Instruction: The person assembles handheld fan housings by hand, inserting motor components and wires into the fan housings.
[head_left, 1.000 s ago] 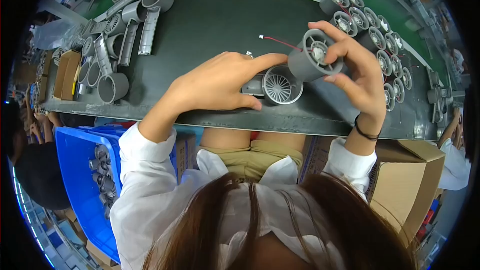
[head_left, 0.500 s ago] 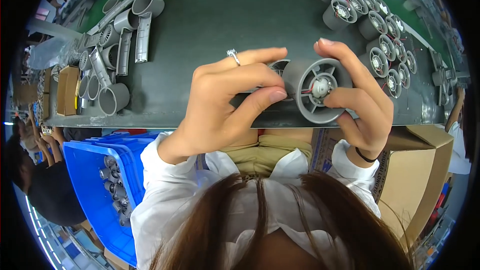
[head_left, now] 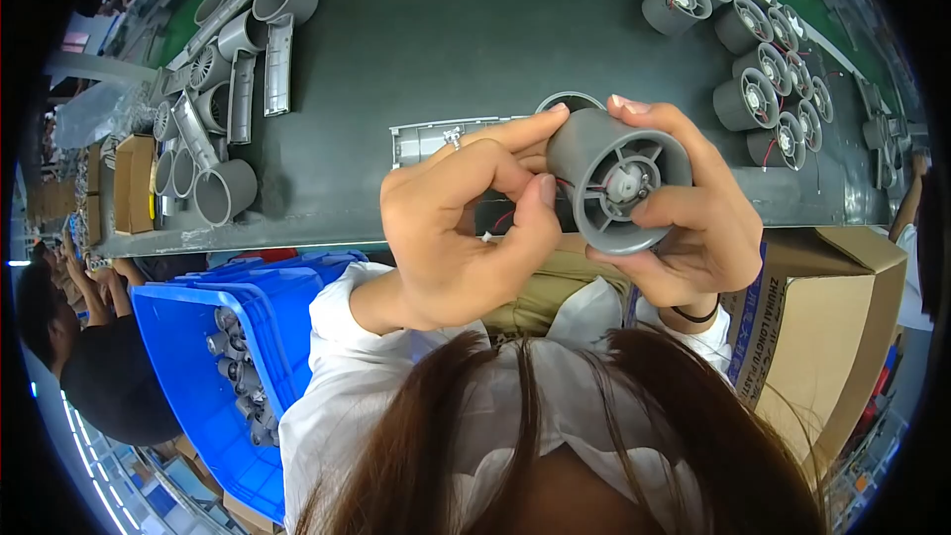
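Observation:
A grey cylindrical fan housing [head_left: 616,181] with a small motor in its hub is held up close in front of me. My right hand [head_left: 693,223] wraps around its right and lower side. My left hand [head_left: 466,223] pinches its left rim with thumb and fingers, a ring on one finger. A thin red wire [head_left: 503,220] shows behind my left thumb. Under my hands a long grey handle-shaped shell [head_left: 436,139] lies on the dark workbench [head_left: 446,40], partly hidden.
Grey tube-and-handle shells [head_left: 233,69] are piled at the bench's left. Rows of grey motor housings [head_left: 753,50] stand at the right. A blue crate [head_left: 213,357] with grey parts sits lower left, a cardboard box [head_left: 832,337] lower right. Another person [head_left: 89,357] sits at far left.
Both hands have lifted the grey housing off the bench and closer to me. My left hand moved from the part on the bench to pinching the housing's rim.

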Demonstrator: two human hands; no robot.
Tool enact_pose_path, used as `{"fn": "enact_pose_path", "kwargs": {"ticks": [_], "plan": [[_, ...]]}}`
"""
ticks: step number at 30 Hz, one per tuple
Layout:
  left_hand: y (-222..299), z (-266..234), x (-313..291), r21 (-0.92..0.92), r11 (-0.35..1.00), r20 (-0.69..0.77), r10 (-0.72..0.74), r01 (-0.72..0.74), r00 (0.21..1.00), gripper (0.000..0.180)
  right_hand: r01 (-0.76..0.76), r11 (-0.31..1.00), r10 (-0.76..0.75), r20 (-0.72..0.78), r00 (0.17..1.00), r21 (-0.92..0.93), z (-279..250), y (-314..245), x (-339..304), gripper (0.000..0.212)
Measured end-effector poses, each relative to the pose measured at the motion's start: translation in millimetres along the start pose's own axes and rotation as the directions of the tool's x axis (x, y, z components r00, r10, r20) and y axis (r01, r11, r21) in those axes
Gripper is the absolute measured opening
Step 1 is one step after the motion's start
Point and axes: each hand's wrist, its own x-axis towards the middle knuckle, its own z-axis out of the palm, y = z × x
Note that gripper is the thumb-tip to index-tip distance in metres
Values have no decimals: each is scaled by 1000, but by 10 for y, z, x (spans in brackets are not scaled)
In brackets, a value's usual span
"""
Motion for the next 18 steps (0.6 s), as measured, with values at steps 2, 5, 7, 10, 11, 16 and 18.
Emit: {"fn": "enact_pose_path", "kwargs": {"ticks": [2,5,7,10,11,16,18], "plan": [[15,-13,-9,-13,1000,23,-19,19,1000,5,-2,1000,2,-1,1000,2,-14,-12,-6,43],[53,-68,14,-160,981,93,-97,111,991,8,-20,999,20,-2,1000,31,-85,-32,-11,44],[43,-84,14,-283,940,139,-153,188,978,9,-35,998,34,22,999,60,-97,-32,-17,46],[11,-92,6,-297,937,159,-140,183,977,11,-29,999,28,28,999,15,-73,-57,-18,47],[8,-95,15,-328,924,172,-144,195,974,12,-32,999,32,32,999,14,-77,-61,-24,47],[-15,-71,22,-318,934,147,-125,166,981,15,-62,997,62,0,998,36,-59,-113,-29,46],[-34,-73,41,-23,999,186,-31,36,982,22,-70,998,70,31,997,-2,-50,-131,-15,46]]}}
